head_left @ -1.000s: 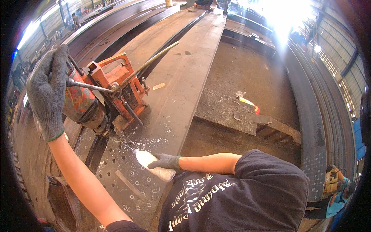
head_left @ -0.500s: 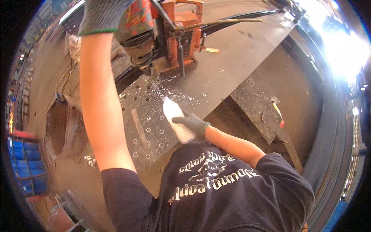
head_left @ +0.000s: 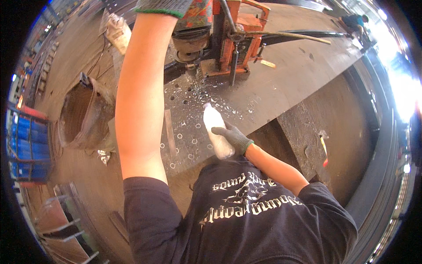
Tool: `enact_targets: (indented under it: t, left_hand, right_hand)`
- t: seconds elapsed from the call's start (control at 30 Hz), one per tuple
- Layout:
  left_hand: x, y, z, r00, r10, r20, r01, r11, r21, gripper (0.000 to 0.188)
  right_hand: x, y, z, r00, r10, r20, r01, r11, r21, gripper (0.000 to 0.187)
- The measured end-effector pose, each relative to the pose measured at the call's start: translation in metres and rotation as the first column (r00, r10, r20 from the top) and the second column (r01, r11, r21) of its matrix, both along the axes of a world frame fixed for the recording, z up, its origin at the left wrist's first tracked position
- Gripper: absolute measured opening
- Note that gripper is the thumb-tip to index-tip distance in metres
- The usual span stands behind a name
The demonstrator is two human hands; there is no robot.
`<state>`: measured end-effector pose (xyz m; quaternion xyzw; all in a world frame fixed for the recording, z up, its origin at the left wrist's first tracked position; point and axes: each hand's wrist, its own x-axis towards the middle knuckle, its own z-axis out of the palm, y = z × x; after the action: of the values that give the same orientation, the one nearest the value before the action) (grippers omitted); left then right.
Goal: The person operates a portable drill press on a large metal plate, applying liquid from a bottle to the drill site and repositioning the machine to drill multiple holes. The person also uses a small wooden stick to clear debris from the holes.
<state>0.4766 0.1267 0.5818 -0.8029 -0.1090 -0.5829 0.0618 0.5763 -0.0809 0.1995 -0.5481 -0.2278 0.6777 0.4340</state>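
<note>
the grey-gloved right hand point(head_left: 234, 137) is gripping a white plastic bottle point(head_left: 214, 125) above a holed grey steel plate point(head_left: 281, 83), while the left hand point(head_left: 165, 5), its grip impossible to tell, is showing near an orange metal drill point(head_left: 227, 50).

Bottle point(head_left: 213, 123): slim, pale plastic, contents milky white, narrow lilac-tinted tip. Gripped about its lower half by the right hand point(head_left: 235, 140); tilted, tip toward the drill's lower end and apart from it.

Drill point(head_left: 225, 53): orange-red frame, worn paint, rounded motor housing with dark lower section, levers at the side. Stands on the plate, lower end directed downward; upper portion cut off by the frame edge.

Steel plate point(head_left: 272, 94): grey, flat; dark round holes and white-drawn rings present, white spatter between bottle tip and drill.
</note>
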Motion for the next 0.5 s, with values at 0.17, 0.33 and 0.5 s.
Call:
enact_targets:
  t: [0.17,0.33,0.5]
  left_hand:
    - [-0.011,-0.025,-0.002,0.988,0.141,-0.060,-0.148,0.979,-0.143,0.049]
    - [-0.015,-0.054,0.006,0.820,0.492,-0.293,-0.567,0.768,-0.297,0.050]
    - [0.000,-0.069,0.038,0.704,0.598,-0.384,-0.711,0.595,-0.375,0.050]
  right_hand:
    - [0.015,0.005,-0.031,0.996,0.067,0.060,-0.067,0.998,-0.008,0.068]
    - [0.025,0.006,-0.050,0.992,0.093,0.088,-0.097,0.995,0.041,0.068]
    - [0.053,0.006,-0.034,0.982,0.189,-0.032,-0.188,0.982,0.020,0.065]
